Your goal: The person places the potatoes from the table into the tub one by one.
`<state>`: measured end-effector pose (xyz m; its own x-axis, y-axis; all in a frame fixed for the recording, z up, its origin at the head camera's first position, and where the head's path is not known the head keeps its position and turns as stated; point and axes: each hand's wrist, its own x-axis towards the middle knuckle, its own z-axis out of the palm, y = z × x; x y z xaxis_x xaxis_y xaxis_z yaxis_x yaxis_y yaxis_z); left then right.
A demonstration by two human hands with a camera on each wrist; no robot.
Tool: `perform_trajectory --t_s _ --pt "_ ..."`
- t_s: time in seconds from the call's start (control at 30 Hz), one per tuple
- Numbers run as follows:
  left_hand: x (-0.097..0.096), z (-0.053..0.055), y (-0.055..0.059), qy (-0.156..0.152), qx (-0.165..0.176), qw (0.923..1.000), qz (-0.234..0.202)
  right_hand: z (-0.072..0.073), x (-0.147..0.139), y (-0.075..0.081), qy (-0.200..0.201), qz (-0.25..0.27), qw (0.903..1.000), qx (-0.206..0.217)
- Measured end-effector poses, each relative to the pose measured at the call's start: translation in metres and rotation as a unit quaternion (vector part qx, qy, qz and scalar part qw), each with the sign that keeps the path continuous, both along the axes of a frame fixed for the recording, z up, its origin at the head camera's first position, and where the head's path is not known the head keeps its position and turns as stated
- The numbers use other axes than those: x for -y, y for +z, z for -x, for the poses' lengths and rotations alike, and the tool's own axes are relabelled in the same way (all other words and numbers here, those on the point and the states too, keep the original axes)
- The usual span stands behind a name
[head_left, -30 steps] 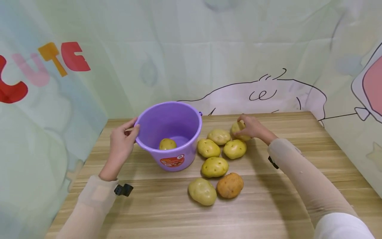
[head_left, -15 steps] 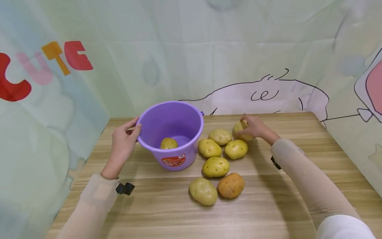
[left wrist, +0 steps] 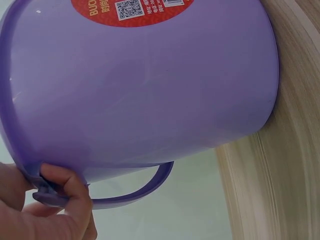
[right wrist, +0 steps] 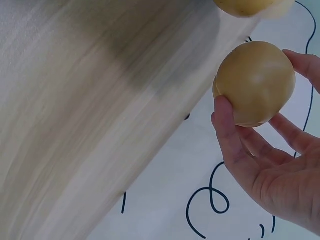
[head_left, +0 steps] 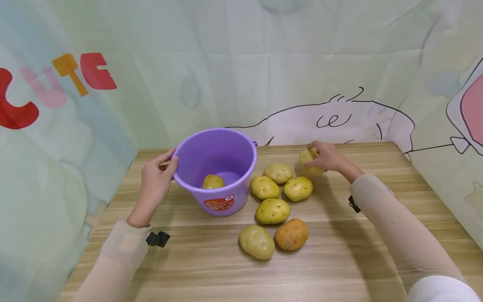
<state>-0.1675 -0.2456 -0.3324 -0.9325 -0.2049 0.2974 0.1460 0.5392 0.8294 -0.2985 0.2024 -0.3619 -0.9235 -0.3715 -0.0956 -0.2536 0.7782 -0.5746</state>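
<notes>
My left hand (head_left: 157, 176) grips the rim of a purple bucket (head_left: 222, 204) on its left side; the left wrist view shows the fingers curled where the purple handle (left wrist: 135, 197) joins. The bucket stands tilted toward me, with one potato (head_left: 213, 181) inside. At the back right, my right hand (head_left: 327, 157) holds a yellow potato (right wrist: 256, 82) between thumb and fingers, lifted a little off the table. Nearest to that hand lie a pale potato (head_left: 278, 173) and a yellow potato (head_left: 298, 188), both resting on the wood.
Between bucket and right arm lie more potatoes: two yellow ones, a greenish potato (head_left: 257, 242) and a brownish-orange potato (head_left: 292, 235) toward the front. The wooden table (head_left: 188, 268) ends at a printed curtain (head_left: 234, 75) behind and on both sides.
My right hand has lifted the potato slightly and moved it right, away from the others. The left hand and the bucket stay where they were.
</notes>
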Motion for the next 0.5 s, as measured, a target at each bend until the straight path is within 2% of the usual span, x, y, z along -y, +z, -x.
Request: perform_trajectory --t_s 0.5 --pt "0.000 -0.001 -0.001 -0.006 -0.002 1.0000 0.005 -0.005 -0.011 0.023 0.005 -0.001 0.9997 -0.025"
